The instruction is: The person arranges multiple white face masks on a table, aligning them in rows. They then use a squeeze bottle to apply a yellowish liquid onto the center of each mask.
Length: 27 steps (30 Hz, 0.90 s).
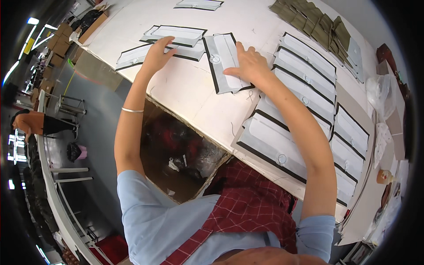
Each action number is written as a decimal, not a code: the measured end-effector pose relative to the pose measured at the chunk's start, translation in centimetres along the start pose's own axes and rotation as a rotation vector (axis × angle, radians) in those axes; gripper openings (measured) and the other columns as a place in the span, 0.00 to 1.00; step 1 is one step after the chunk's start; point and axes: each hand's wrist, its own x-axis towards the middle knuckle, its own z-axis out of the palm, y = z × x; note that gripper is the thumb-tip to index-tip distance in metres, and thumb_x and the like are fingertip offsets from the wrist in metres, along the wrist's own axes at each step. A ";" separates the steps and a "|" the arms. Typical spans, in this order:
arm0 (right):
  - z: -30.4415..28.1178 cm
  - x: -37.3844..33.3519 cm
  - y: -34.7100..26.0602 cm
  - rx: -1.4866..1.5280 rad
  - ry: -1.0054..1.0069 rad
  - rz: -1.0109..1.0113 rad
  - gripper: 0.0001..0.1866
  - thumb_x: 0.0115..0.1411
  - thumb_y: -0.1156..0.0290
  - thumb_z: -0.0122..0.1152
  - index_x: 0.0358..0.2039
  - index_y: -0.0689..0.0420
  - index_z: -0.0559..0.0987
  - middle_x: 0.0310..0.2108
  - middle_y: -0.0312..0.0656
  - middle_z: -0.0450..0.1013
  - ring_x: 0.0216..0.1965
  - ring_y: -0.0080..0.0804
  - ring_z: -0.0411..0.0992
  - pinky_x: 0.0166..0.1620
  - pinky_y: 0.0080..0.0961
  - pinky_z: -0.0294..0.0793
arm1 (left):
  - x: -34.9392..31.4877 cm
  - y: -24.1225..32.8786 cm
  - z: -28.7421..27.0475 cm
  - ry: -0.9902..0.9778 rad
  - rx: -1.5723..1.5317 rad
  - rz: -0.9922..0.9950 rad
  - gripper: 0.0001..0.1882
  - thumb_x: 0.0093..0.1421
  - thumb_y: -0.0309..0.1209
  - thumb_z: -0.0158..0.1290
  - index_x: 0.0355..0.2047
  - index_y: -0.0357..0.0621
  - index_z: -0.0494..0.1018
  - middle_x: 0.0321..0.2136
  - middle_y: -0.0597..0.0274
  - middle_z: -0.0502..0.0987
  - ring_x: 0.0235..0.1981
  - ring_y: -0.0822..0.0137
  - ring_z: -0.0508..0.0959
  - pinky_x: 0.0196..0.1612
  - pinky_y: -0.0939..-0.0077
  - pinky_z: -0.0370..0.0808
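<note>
a person in a light blue shirt and red checked apron leans over a wide white bench [194, 88] in a workshop, both arms stretched forward. the left hand [157, 55], its grip open with fingers spread flat, rests on overlapping grey, black-edged fabric pieces [176, 35] near the far left of the bench. the right hand [249, 66], also open and holding nothing, presses palm-down on a single grey black-edged piece [223, 55] lying flat in the middle of the bench. to the right, a long overlapping row of matching pieces [304, 84] runs down the surface, with a stack of olive fabric pieces [313, 22] beyond it. below the bench edge sits an open cardboard bin [176, 150]; another person [33, 123] sits at far left beside a grey floor [95, 128].
</note>
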 end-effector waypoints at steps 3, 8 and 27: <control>0.1 0.7 0.2 0.103 -0.046 -0.057 0.56 0.42 0.43 0.78 0.63 0.65 0.64 0.47 0.62 0.76 0.49 0.57 0.77 0.52 0.39 0.77 | 4.4 -2.5 2.0 -0.016 0.042 0.120 0.22 0.64 0.28 0.56 0.58 0.37 0.72 0.57 0.43 0.75 0.58 0.47 0.75 0.60 0.60 0.72; 0.5 2.5 1.3 0.298 -0.025 0.007 0.42 0.42 0.55 0.78 0.54 0.66 0.74 0.48 0.56 0.78 0.51 0.50 0.77 0.53 0.39 0.76 | 10.6 -5.9 4.4 -0.189 0.218 0.248 0.34 0.56 0.15 0.45 0.65 0.44 0.66 0.61 0.45 0.72 0.64 0.45 0.68 0.65 0.57 0.68; -26.3 -20.0 37.6 0.500 -0.203 0.207 0.19 0.52 0.69 0.75 0.44 0.59 0.85 0.36 0.35 0.81 0.38 0.23 0.76 0.46 0.22 0.76 | 12.3 -2.0 -0.1 -0.065 0.329 0.260 0.15 0.55 0.20 0.59 0.43 0.36 0.72 0.42 0.50 0.80 0.48 0.46 0.78 0.49 0.60 0.74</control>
